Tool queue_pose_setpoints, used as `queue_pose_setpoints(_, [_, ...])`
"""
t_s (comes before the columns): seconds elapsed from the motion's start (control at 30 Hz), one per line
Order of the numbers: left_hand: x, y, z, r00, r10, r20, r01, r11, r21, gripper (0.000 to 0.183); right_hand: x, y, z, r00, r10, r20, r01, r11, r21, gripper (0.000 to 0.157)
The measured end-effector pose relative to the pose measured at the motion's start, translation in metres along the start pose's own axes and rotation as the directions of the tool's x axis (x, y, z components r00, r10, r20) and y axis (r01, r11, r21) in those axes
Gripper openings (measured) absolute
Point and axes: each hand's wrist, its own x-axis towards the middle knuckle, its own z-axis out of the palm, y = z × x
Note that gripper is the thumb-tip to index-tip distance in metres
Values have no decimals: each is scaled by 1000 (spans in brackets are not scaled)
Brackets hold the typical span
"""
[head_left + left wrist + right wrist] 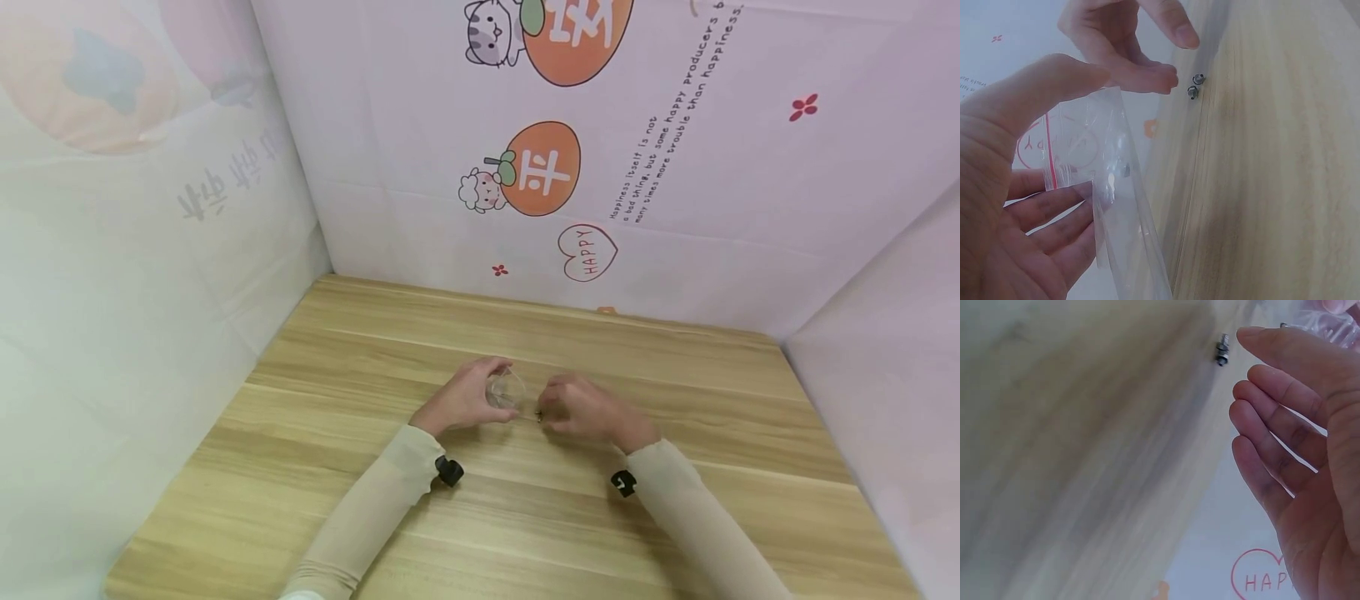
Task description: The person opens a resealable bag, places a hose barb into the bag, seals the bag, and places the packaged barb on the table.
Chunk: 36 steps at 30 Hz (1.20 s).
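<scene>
My left hand [467,398] holds a clear plastic zip bag [1110,162] with a red seal line, its thumb at the bag's upper edge and its fingers against the side. Something small and greyish [1125,169] shows through the plastic, too blurred to name. My right hand [588,410] is just to the right of the bag, its thumb and fingers bent but apart. By its fingertips two small metal fittings [1193,92] with threaded-looking ends lie on the wooden tabletop [480,517]. In the right wrist view the metal fittings [1222,350] sit beyond the thumb tip, untouched.
A white printed cloth wall [420,167] rises behind the tabletop, with plain-looking cloth sides at left and right. Each wrist carries a small black camera mount [449,472] over a beige sleeve.
</scene>
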Motion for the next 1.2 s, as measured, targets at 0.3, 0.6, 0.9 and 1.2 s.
queue_pose_setpoints(0.3, [-1,0,1,1000,4,-8,-4,1000,21,84,-10,0,11,999,52,-13,-51,997,62,22])
queue_pose_setpoints(0.6, [-2,1,0,1000,-6,-8,6,1000,5,85,-9,3,20,999,30,-31,-25,990,141,17])
queue_pose_setpoints(0.9, [-1,0,0,1000,-4,-9,4,1000,13,84,-5,6,21,999,32,-22,-29,989,143,12])
queue_pose_setpoints(1.2, [-1,-1,-1,1000,-9,-6,9,1000,12,85,-1,7,20,999,41,-18,-38,991,129,12])
